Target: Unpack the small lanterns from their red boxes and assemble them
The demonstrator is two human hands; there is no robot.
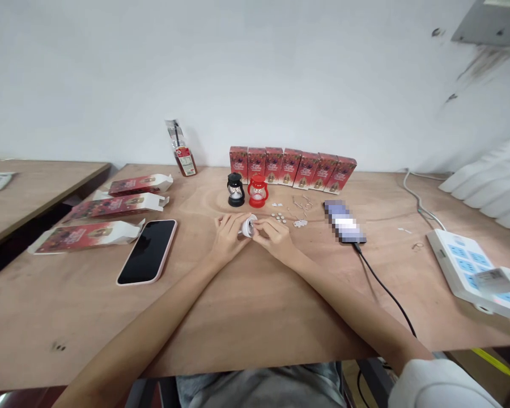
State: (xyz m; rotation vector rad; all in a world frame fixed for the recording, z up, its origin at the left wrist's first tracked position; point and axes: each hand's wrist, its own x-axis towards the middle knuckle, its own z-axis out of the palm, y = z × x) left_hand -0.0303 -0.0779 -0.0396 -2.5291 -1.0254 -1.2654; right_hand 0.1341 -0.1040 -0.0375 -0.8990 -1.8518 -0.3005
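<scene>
Near the middle of the wooden table, my left hand [228, 237] is closed around a small white lantern [247, 226], which lies tilted with its round base turned toward my right hand. The fingers of my right hand [274, 237] are pinched together at that base; whether they hold a small part there is hidden. Just behind my hands stand a black mini lantern [236, 191] and a red mini lantern [258, 191], both upright. Several small button cells [279, 217] lie to the right of my right hand, beside white bits [300, 223] and thin wire pieces [304, 203].
A row of red boxes [290, 168] stands along the wall. Flattened open boxes [89, 237] and a pink-edged phone [148, 252] lie at left. At right are a cabled phone [345, 222] and a white power strip [471, 272]. A brown packet [184, 158] leans on the wall.
</scene>
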